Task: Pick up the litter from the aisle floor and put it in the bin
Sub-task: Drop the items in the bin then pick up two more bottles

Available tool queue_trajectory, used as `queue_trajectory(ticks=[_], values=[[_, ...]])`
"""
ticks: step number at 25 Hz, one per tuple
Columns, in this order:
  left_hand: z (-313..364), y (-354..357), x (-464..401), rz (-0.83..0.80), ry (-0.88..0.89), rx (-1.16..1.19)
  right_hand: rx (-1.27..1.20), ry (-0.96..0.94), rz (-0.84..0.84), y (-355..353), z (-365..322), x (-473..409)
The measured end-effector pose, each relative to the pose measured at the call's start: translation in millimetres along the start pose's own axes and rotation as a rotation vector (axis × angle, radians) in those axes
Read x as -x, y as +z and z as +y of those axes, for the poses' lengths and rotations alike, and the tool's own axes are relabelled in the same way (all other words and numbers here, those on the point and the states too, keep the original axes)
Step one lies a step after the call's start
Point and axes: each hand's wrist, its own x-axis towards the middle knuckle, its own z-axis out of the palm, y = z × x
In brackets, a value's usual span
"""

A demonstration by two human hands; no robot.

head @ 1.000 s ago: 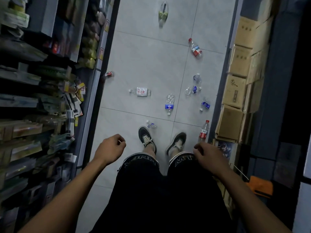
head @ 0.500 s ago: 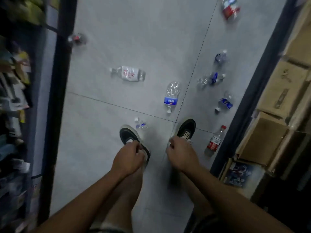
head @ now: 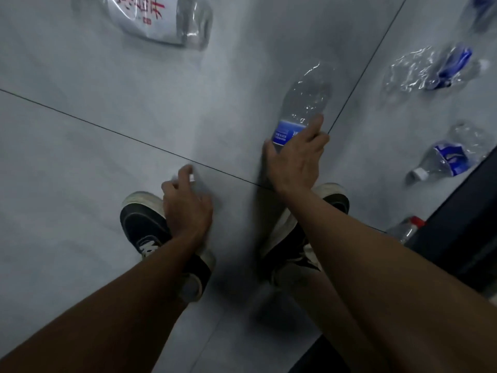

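Right hand [head: 295, 154] now grips blue-label bottle [head: 304, 103]; left hand [head: 185, 203] reached floor.

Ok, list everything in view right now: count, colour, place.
Blue-label bottle: 1, clear, lying on floor, in the right hand's grip.
White-label bottle: 1, clear, red lettering, top left.
Crushed bottles: 2 clearly, clear and blue, right side; the second nearer the dark shelf base; a blurred blue piece top right.
Red-capped bottle: 1, against the shelf base.
Small crumpled plastic: 1, under the left hand; mostly hidden.
Floor tiles: grey.
Shoes: 2, black and white.
Left hand, right hand.
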Motion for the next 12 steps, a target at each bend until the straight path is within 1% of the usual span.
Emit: queue_trajectory(ticks=[2, 5, 9, 12], values=[[0, -3, 6, 0.011, 0.009, 0.041, -0.03, -0.011, -0.016, -4, 2, 4], [7, -31, 41, -0.033, 0.016, 0.062, -0.006, -0.048, -0.117, -42, 5, 42], [47, -117, 118, -0.093, -0.025, 0.124, 0.037, -0.104, -0.237, -134, 6, 139], [85, -207, 185, -0.151, 0.026, 0.101, 0.02, -0.144, -0.299, -222, 1, 217]])
